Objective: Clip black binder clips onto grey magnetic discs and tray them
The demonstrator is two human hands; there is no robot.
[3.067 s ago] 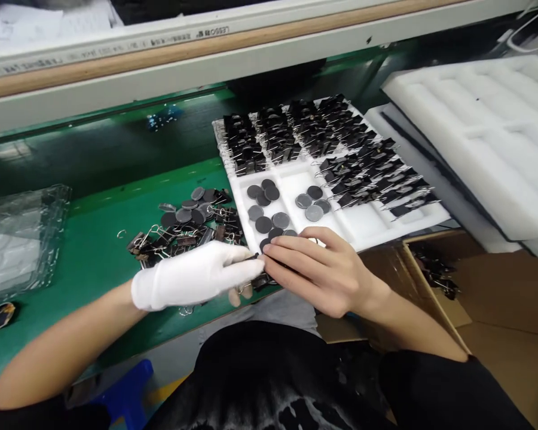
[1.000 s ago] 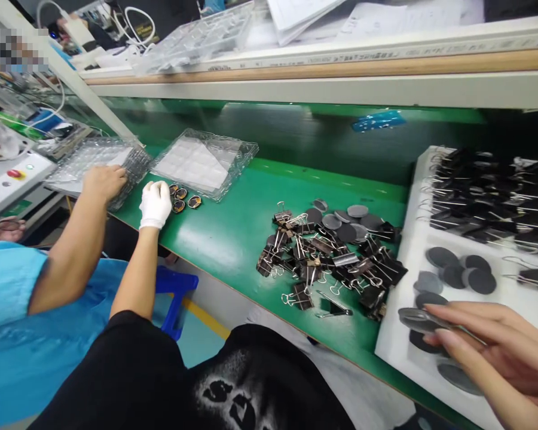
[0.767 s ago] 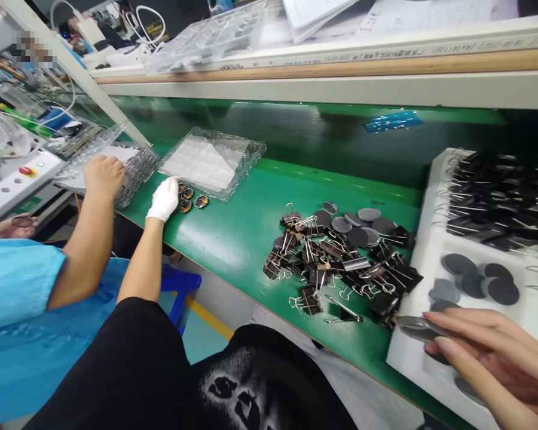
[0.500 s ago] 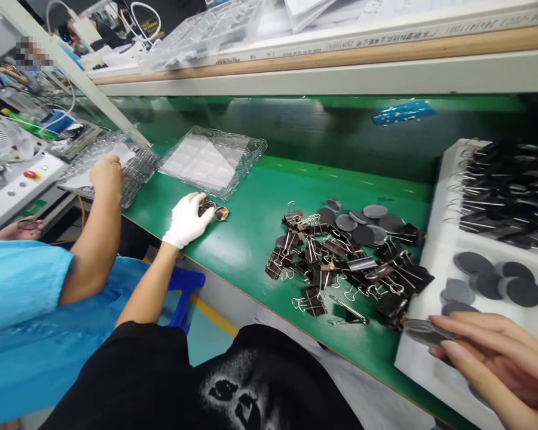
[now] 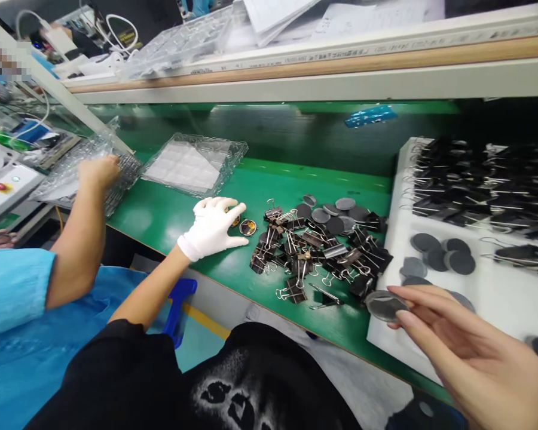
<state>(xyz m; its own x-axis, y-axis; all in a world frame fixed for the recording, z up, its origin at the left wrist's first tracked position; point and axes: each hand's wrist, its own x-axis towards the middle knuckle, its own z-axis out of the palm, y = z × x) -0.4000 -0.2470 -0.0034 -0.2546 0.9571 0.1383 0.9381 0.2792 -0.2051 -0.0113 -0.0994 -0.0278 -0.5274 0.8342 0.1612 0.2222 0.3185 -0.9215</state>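
My left hand (image 5: 213,230), in a white glove, is low over the green table with fingers and thumb spread. At its fingertips lies a small round part (image 5: 248,227) with a metal rim and a black-and-orange face; at least one more is partly hidden behind the fingers. My bare right hand (image 5: 470,340) pinches a round grey disc (image 5: 388,306) between thumb and fingers, above the near corner of a white foam tray (image 5: 385,343). Between the hands sits a heap of black binder clips (image 5: 314,254), with several loose grey discs (image 5: 334,215) behind it.
Rows of binder clips (image 5: 470,179) and more dark discs (image 5: 443,254) rest on the foam tray. A clear plastic tray (image 5: 188,164) with white paper lies at the back left. Left of me, a co-worker's arm (image 5: 83,227) reaches to stacked clear trays. A shelf (image 5: 296,80) overhangs the table.
My left hand and the small round parts have slid rightward across the table toward the clips. My right hand has moved left with the disc, whose flat face now shows more. The view has shifted right.
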